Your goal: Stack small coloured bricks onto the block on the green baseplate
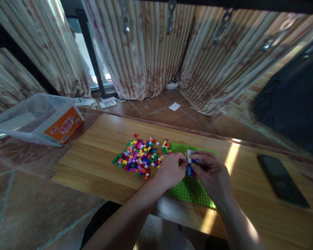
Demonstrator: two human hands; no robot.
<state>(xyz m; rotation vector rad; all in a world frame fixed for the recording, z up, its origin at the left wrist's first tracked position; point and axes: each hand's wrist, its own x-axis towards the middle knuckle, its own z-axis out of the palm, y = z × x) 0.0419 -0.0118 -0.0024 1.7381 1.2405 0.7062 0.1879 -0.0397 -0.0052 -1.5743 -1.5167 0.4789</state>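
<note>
A small assembly of toy building bricks (190,169), with white, blue and some red showing, is over the green studded baseplate (189,194). My left hand (172,169) is closed, its thumb and fingertips pinched against the left side of the assembly. From the right, my right hand (216,175) closes on the same bricks with thumb and fingers. A thin dark blue piece (206,167) shows between the right fingers; its exact kind is unclear. Fingers cover much of the assembly, so I cannot tell whether it touches the plate.
Left of the baseplate lies a heap of loose coloured bricks (139,156) on the wooden table (94,163). A black phone (281,180) rests at the right. A clear plastic bin (39,121) with an orange label stands beyond the table's left end. Striped curtains (146,52) hang behind.
</note>
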